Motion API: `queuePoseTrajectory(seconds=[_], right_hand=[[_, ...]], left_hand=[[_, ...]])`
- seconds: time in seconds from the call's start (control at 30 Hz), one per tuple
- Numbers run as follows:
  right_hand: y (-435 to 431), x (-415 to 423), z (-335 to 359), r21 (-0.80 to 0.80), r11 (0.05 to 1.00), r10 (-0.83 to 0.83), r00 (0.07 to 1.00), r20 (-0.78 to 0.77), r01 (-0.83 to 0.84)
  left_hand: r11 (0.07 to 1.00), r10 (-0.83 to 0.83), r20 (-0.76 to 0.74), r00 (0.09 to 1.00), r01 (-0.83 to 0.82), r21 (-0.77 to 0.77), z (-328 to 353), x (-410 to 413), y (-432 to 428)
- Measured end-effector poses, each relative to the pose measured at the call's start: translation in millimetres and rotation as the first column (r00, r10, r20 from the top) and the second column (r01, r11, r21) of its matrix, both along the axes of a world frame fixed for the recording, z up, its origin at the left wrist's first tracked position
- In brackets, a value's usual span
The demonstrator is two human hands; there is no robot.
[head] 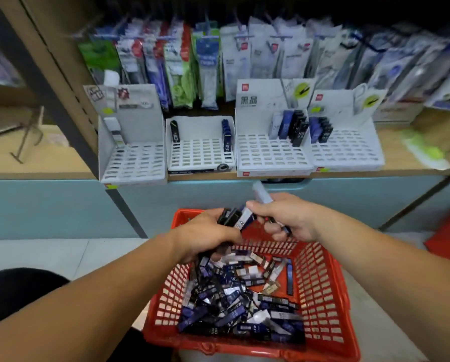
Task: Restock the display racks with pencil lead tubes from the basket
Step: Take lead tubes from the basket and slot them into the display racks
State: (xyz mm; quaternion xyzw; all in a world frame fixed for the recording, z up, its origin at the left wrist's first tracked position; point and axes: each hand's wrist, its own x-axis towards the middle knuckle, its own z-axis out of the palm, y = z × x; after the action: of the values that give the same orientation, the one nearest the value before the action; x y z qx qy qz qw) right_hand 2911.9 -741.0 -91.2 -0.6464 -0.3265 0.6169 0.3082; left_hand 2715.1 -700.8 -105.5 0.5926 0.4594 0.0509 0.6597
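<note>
— So, where does it all sit?
— Four white card display racks (270, 152) stand side by side on a wooden shelf (401, 163), a few tubes upright in their slotted grids. Blurred hanging packs (244, 53) behind.
— Room to move?
— Open air between the shelf edge and the red plastic lattice basket (323, 283) below.
— Hands?
— The left hand (205, 236) grips a bundle (233, 218) of dark flat tubes. The right hand (286, 218) clasps several, one pale tube (260, 192) poking up. More pencil lead tubes (234, 304) lie heaped in the basket.
</note>
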Motion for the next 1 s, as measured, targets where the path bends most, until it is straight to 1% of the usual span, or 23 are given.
queuePoseTrajectory(seconds=[0.07, 0.17, 0.27, 0.33, 0.4, 0.5, 0.57, 0.63, 0.73, 0.8, 0.87, 1.0], right_hand=[[4, -9, 26, 0.068, 0.998, 0.004, 1.0, -0.023, -0.002], [7, -17, 56, 0.147, 0.988, 0.046, 0.999, -0.006, -0.044], [10, -9, 75, 0.169, 0.983, 0.068, 0.996, 0.064, -0.078], [11, 2, 81, 0.155, 0.983, 0.076, 0.987, 0.14, -0.098], [9, 16, 80, 0.141, 0.984, 0.083, 0.981, 0.174, -0.109], [9, 32, 74, 0.097, 0.975, 0.17, 0.952, 0.254, -0.2], [13, 39, 72, 0.058, 0.958, 0.24, 0.896, 0.372, -0.281], [18, 44, 69, 0.061, 0.937, 0.266, 0.813, 0.519, -0.345], [26, 49, 60, 0.1, 0.901, 0.245, 0.685, 0.686, -0.422], [32, 52, 54, 0.144, 0.883, 0.211, 0.65, 0.73, -0.448], [36, 57, 52, 0.195, 0.878, 0.16, 0.652, 0.741, -0.436], [40, 64, 54, 0.265, 0.893, 0.068, 0.692, 0.718, -0.363]], left_hand=[[0.999, -0.034, 0.006, 0.999, 0.034, 0.042, 20, 3, 1], [0.993, -0.064, 0.024, 0.998, 0.061, 0.097, 43, 6, 4], [0.993, -0.071, 0.036, 0.997, 0.067, 0.102, 60, 8, 12], [0.999, -0.021, 0.076, 0.997, 0.017, 0.05, 66, 6, 22], [0.999, 0.049, 0.119, 0.992, -0.051, 0.012, 71, 7, 33], [0.98, 0.189, 0.159, 0.969, -0.198, 0.037, 73, 19, 49], [0.956, 0.26, 0.211, 0.942, -0.283, 0.083, 72, 33, 57], [0.943, 0.273, 0.275, 0.922, -0.313, 0.111, 70, 48, 61], [0.95, 0.196, 0.27, 0.943, -0.251, 0.184, 68, 67, 59], [0.952, 0.153, 0.233, 0.96, -0.206, 0.226, 67, 77, 57], [0.961, 0.14, 0.235, 0.962, -0.189, 0.204, 66, 84, 58], [0.978, 0.16, 0.286, 0.945, -0.191, 0.082, 67, 90, 62]])
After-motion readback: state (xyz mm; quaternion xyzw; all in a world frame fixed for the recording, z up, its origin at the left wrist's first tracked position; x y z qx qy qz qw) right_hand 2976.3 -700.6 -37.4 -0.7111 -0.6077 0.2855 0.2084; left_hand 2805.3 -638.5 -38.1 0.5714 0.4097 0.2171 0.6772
